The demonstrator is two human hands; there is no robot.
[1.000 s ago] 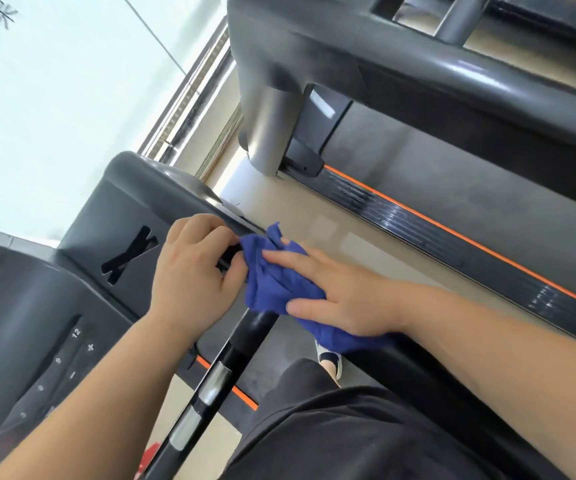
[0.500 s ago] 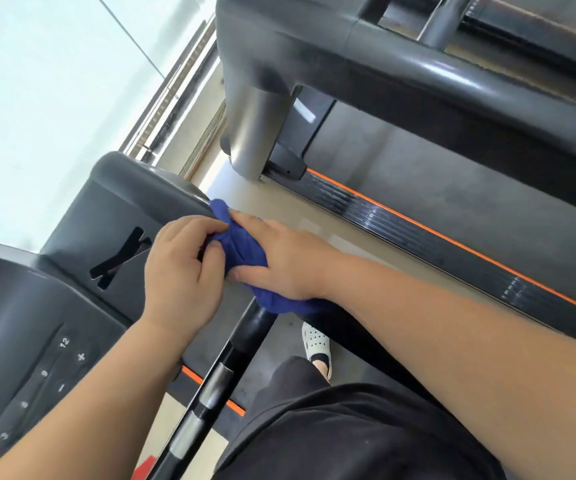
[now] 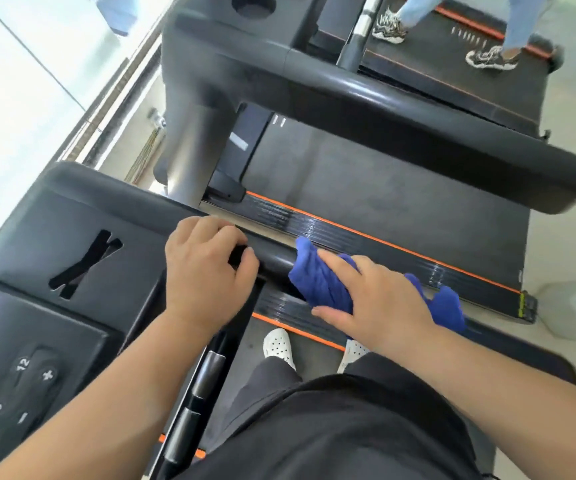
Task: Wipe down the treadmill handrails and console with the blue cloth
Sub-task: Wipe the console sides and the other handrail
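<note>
Head view: blue cloth under flat-fingered right hand, left hand curled round handrail alongside.

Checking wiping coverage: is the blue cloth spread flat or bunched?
Bunched: the blue cloth drapes in folds over the handrail under the right hand.
</note>
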